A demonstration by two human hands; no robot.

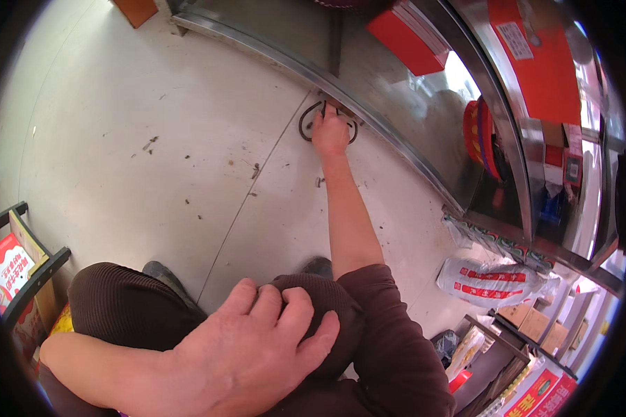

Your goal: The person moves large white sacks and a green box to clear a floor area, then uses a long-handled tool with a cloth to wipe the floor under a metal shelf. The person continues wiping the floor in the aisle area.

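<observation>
My left hand (250, 344) rests palm down on my knee, in brown ribbed trousers, with its fingers a little apart and nothing seen in it. My right arm reaches down to the pale floor. At the foot of a metal-framed glass cabinet, my right hand (332, 130) is at a dark curved handle or loop (302, 125), which shows on both sides of the hand. Its fingertips are partly hidden against the cabinet's bottom edge, so whether they grip the loop is unclear. Small dark bits of debris (255, 170) lie scattered on the floor.
The glass cabinet (292, 60) holds red boxes (412, 39). A white plastic bag with red print (488, 284) lies at the right, above a crate (493, 365) of packets. At the left stands a dark-edged wooden frame (36, 276) beside a red and white carton (10, 271).
</observation>
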